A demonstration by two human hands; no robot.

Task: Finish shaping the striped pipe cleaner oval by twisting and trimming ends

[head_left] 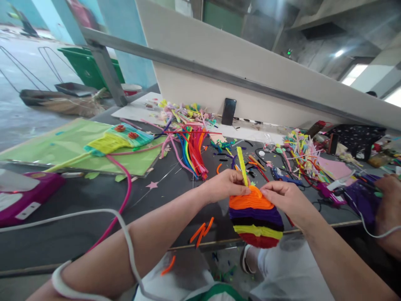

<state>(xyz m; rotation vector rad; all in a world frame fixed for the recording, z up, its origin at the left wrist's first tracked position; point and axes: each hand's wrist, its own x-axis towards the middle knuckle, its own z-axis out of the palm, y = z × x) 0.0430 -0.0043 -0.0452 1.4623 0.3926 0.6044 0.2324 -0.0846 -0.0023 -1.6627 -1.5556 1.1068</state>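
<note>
We see the striped piece [255, 215] below both hands, at the front edge of the dark surface [175, 200] and partly above the person's lap. Its bands go, from top to bottom, orange, purple, black, yellow and red, and they run across from left to right. The left hand [230, 186] has its thumb and fingers brought together at the upper left edge, at the foot of the yellow strip [242, 165]. This strip has its long axis upward, away from the person, with the top leaning a little to the left; the left hand is the nearer one to it. The right hand [280, 196] pinches at the upper right edge, beside a curved orange strip [255, 191] which lies between the two hands. We cannot tell how firmly each hand presses. Loose orange pieces [209, 225] lie on the surface, left of the striped piece.
</note>
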